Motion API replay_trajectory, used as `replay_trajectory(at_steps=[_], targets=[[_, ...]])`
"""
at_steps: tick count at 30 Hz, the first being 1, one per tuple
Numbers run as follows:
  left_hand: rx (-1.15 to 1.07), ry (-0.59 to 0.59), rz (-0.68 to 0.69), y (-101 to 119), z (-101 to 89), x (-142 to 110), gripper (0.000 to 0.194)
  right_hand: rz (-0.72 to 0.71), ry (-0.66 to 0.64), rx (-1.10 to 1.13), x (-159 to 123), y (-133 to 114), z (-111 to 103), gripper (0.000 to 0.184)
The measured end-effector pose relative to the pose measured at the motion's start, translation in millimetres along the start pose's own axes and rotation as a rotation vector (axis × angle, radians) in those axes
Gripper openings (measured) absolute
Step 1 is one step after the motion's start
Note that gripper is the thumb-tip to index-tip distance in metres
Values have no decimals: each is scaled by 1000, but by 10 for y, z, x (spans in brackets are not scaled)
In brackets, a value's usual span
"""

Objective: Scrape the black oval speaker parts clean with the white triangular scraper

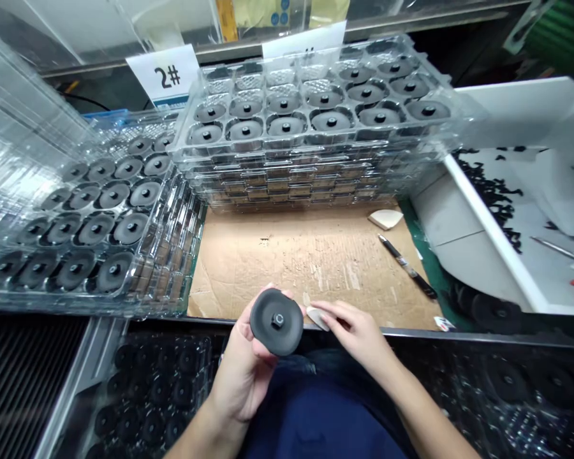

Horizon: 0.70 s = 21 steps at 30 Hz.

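My left hand [242,363] is closed around the rim of a round black disc [289,328], its face with the small raised hub turned up toward me. Just to the right, my right hand [356,328] pinches a pale wedge-shaped pad [317,317] between thumb and fingers. The pad is close to the disc's right edge; whether they touch I cannot tell. Both hands are over the front edge of a cardboard sheet [287,255]. A similar pale wedge-shaped pad [386,219] lies at the sheet's far right.
Stacked clear plastic trays with black discs stand at the back [287,143] and left [138,255]. A black pen [406,266] lies on the cardboard. To the right, a white bin [516,255] holds small black scraps and a metal tool. A sign [165,73] reads 2#.
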<state>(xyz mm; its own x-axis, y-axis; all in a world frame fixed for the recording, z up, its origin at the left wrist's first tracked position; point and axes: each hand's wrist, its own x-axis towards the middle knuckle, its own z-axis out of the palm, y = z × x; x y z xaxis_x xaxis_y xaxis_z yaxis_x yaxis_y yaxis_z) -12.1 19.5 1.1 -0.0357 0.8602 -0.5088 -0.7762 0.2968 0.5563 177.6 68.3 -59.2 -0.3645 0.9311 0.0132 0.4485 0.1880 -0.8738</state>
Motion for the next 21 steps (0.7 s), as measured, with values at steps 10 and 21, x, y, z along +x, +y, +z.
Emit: replay_trajectory(at_steps=[10, 21], targets=[[63, -11, -59, 5, 54, -54, 57, -455, 76, -41, 80, -1181, -93, 28], [63, -91, -54, 29, 54, -100, 59, -463, -68, -28, 122, -1200, -57, 24]])
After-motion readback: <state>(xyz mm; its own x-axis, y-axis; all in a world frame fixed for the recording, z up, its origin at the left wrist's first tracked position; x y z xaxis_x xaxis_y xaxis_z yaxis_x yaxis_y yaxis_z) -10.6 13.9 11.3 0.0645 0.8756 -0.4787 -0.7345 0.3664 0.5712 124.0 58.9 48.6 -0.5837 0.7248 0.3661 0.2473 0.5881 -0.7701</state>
